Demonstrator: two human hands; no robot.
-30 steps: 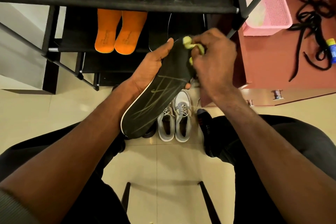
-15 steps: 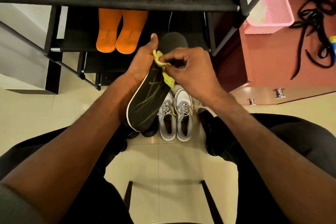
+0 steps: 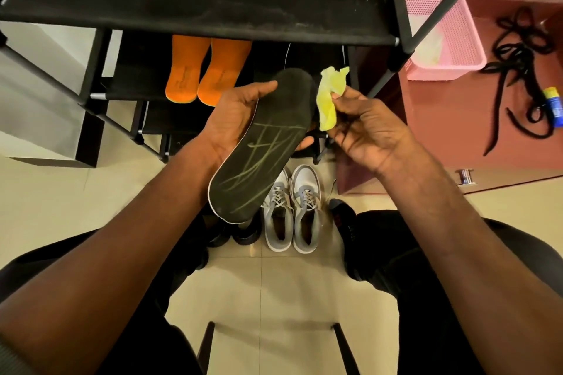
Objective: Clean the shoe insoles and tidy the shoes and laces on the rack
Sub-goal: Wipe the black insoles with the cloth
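Note:
A black insole (image 3: 268, 137) with pale green streaks lies across my left hand (image 3: 234, 119), which grips it from the left edge and from beneath, toe end pointing away. My right hand (image 3: 368, 128) pinches a crumpled yellow cloth (image 3: 330, 97) just right of the insole's toe, apart from its surface. Two orange insoles (image 3: 207, 70) lie side by side on a lower shelf of the black shoe rack (image 3: 213, 18). A pair of grey and white sneakers (image 3: 292, 213) stands on the floor below the insole. Black laces (image 3: 518, 70) lie tangled on the reddish surface at the right.
A pink mesh basket (image 3: 451, 39) sits right of the rack. A blue and yellow tube (image 3: 554, 106) lies at the right edge beside the laces. Dark shoes (image 3: 240, 234) stand left of the sneakers. My legs and a chair frame (image 3: 207, 344) fill the lower view.
My right hand has lifted the yellow cloth off the insole and moved it to the right. The left hand has turned the insole so more of its top surface faces me.

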